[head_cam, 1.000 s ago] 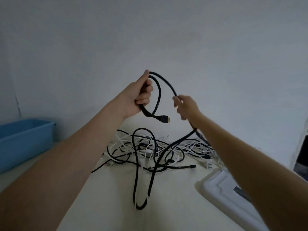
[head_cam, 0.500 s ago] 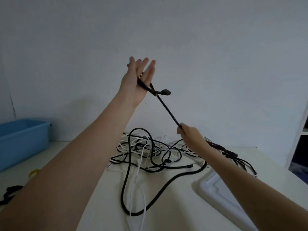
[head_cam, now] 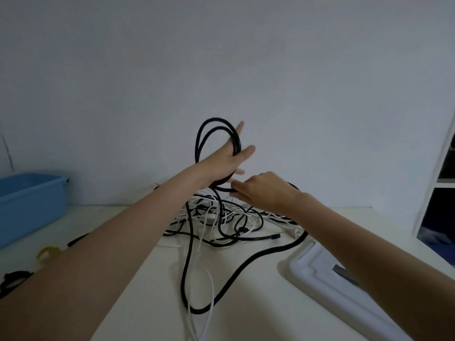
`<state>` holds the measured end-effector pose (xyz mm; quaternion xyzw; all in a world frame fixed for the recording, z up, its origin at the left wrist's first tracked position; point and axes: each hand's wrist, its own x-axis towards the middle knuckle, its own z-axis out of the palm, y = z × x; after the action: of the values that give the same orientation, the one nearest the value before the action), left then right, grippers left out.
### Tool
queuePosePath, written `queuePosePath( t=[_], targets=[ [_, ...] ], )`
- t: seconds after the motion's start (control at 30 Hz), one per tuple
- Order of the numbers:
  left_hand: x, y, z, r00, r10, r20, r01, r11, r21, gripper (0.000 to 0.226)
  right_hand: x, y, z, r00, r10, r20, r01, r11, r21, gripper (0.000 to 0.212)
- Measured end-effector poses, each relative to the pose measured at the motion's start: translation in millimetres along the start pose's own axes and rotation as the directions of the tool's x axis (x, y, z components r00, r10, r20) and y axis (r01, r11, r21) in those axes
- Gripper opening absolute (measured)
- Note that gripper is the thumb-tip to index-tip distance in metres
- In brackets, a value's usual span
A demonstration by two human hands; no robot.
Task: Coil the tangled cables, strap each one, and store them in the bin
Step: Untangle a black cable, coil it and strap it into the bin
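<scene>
Left hand [head_cam: 221,159]: raised above the table [head_cam: 152,279], fingers lying straight and spread, carrying two loops of the black cable [head_cam: 214,130] draped across the palm; the loops are arching up over the fingers.

Right hand [head_cam: 264,190]: sitting just below and beside the left, fingers curled, pinching the same cable at the bottom of the loops.

Black cable, remainder: trailing down from the hands, running out over the table toward the camera in a long bend, then curving back toward the right forearm.

Pile [head_cam: 221,217]: black and white cables lying tangled on the table under the hands, near the wall.

Bin [head_cam: 29,200]: blue, standing at the far left of the table, well apart from the pile. Contents cannot be told.

Yellow strap [head_cam: 48,252]: lying near the bin, beside the left forearm.

Black strap [head_cam: 13,279]: lying at the left edge.

White tray [head_cam: 320,274]: resting at lower right, partly under the right forearm.
</scene>
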<state>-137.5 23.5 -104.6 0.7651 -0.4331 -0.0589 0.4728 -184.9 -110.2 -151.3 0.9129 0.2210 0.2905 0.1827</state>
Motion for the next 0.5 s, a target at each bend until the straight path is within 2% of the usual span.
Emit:
queuePosePath(
  t=[0.1,0.17,0.23,0.3,0.4,0.43,0.5],
  targets=[
    [-7.9,-12.1,0.0,0.995,-0.028,0.093,0.015,0.990,0.142,0.058,-1.4,2.4,-8.8,0.999,-0.010,-0.053,0.010,1.000,-0.003,0.046],
    [-17.7,-16.8,-1.7,0.969,-0.148,0.196,0.124,0.984,0.130,0.046,-2.0,8.2,-16.3,0.993,0.104,0.060,-0.104,0.995,-0.006,0.043],
    [-25.3,-21.6,-1.6,0.910,-0.265,0.319,0.222,0.961,0.167,0.042,-3.7,19.6,-18.3,0.973,0.193,0.123,-0.196,0.981,0.012,0.036],
    [-27.8,-29.9,-4.3,0.886,-0.298,0.356,0.201,0.937,0.285,0.047,-7.5,33.3,-20.0,0.962,0.232,0.143,-0.240,0.970,0.038,0.029],
    [-29.8,-42.0,-14.4,0.896,-0.307,0.319,0.131,0.872,0.471,0.045,-12.4,51.2,-22.6,0.940,0.291,0.178,-0.283,0.957,-0.070,0.031],
    [-29.2,-45.2,-18.7,0.910,-0.311,0.273,0.137,0.848,0.512,0.045,-13.7,57.1,-26.0,0.911,0.364,0.196,-0.340,0.929,-0.145,0.036],
    [-24.4,-51.2,-30.5,0.959,-0.270,0.086,0.184,0.823,0.537,0.042,-16.9,69.8,-33.0,0.796,0.557,0.237,-0.497,0.825,-0.270,0.041]
  ],
)
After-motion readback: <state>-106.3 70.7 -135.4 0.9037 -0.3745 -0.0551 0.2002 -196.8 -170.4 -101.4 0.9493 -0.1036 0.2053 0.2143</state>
